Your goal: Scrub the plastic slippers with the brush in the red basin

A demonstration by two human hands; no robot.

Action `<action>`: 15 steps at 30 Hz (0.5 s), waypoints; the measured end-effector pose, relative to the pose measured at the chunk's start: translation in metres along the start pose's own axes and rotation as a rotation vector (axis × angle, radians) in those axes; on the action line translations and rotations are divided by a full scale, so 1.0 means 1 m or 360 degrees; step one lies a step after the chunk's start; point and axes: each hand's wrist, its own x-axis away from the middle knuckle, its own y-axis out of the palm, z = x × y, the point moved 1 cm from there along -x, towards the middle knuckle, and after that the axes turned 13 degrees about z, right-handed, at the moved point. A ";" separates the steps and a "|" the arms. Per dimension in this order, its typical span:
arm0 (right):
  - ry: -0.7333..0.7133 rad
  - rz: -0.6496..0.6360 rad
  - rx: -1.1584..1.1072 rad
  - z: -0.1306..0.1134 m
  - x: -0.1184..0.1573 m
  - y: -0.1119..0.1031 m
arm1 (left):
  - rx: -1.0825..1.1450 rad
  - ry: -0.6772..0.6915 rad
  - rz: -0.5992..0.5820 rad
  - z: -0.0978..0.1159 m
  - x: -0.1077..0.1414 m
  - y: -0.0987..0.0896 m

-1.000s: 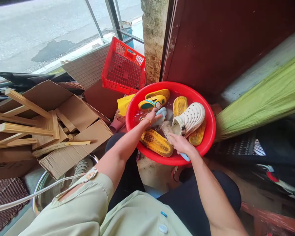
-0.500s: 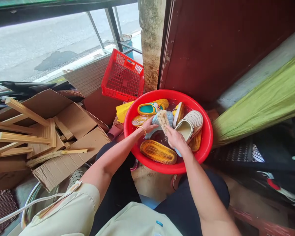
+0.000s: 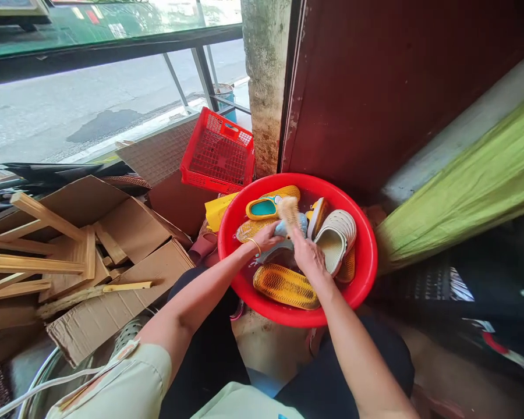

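In the red basin of water, my left hand is closed on a light blue shoe. A scrub brush with pale bristles is gripped in my right hand, held over the blue shoe, hiding part of it. Whether the bristles touch the shoe I cannot tell. A white clog leans at the basin's right side. Closest to me lies a yellow sandal, its ridged sole up. Toward the back are a yellow clog with a teal inside and another yellow shoe on its side.
Behind the basin to the left stands a red plastic crate. Cardboard and an upturned wooden stool lie at left. A dark red door rises behind, and a green cloth hangs at right.
The brush has shifted slightly and its bristles now look motion-blurred. My left hand keeps its hold on the blue shoe. The view has tilted up a little, so the scene sits lower.
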 end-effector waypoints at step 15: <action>0.0395 -0.0469 -0.1177 0.020 0.026 -0.001 | 0.0820 -0.0505 0.0634 0.028 -0.018 -0.023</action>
